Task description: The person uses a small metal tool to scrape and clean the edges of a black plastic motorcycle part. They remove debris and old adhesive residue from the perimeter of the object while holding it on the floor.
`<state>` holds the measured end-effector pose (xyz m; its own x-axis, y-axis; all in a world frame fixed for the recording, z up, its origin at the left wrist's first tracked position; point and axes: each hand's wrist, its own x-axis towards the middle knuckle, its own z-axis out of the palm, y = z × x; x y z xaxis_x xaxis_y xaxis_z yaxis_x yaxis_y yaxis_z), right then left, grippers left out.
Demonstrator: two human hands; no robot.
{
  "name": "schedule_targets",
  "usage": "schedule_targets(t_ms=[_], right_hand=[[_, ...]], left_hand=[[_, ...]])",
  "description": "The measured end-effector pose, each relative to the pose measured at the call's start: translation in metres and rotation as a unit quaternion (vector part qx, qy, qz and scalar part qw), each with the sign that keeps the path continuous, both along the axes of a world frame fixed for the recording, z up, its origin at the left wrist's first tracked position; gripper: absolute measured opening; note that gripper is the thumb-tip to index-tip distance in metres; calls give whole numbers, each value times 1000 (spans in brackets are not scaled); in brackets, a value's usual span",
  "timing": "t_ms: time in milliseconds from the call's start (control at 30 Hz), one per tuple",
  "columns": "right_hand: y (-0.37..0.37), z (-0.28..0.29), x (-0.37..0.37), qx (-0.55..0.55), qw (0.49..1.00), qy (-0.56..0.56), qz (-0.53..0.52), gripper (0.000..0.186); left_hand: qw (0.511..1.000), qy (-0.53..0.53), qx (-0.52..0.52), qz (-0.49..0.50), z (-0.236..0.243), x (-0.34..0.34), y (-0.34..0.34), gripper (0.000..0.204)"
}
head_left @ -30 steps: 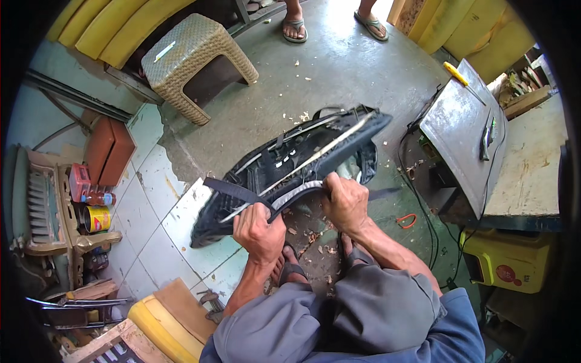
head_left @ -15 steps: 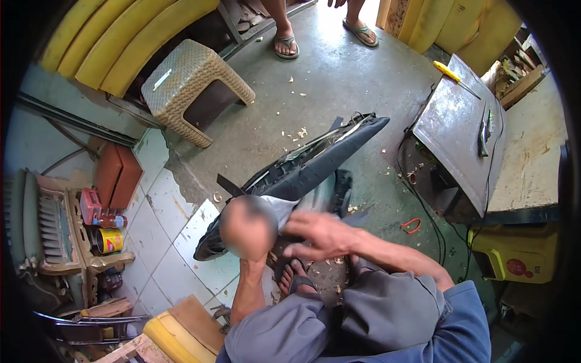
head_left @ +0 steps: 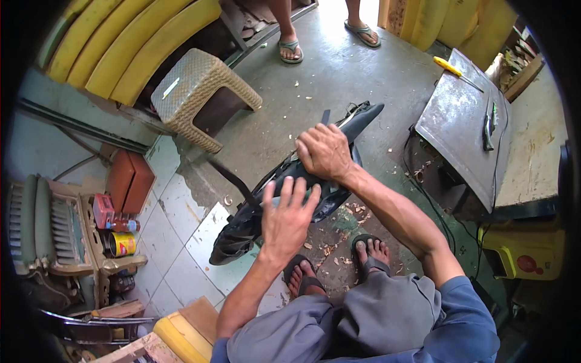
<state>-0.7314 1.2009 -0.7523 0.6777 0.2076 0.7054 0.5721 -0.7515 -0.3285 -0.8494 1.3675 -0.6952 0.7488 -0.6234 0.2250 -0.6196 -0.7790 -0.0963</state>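
A long black padded piece that looks like a motorcycle seat stands slantwise on its edge in front of my feet, its black cover loose and wrinkled. My right hand is over its upper edge, fingers curled round the far side. My left hand lies against the near side of the seat, fingers stretched out and spread. A black strap sticks out from the far side toward the upper left. My hands and the cover hide much of the seat's middle.
A woven-pattern stool stands at the far left. On the right, a metal-topped surface carries a yellow-handled screwdriver and a dark-handled tool. Someone's sandalled feet are at the back. Dark cables hang near a yellow stool.
My right hand has moved up and forward onto the seat's top edge. My left hand has shifted forward and right onto its side. The seat has turned and tipped, and the red ring-like thing is now hidden.
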Motion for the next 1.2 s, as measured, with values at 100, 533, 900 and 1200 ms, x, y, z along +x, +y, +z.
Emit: schedule_targets(t_ms=[100, 533, 900, 1200], right_hand=[[-7, 3, 15, 38, 999, 23, 10, 28], [-58, 39, 152, 2, 905, 414, -97, 86], [-57, 35, 167, -44, 917, 393, -47, 84], [-27, 43, 146, -43, 948, 294, -113, 71]], left_hand=[[994, 70, 7, -85, -16, -4, 0, 29], [923, 360, 13, 138, 121, -121, 219, 25], [756, 563, -124, 312, 133, -126, 305, 45], [914, 182, -261, 250, 35, -60, 177, 54]])
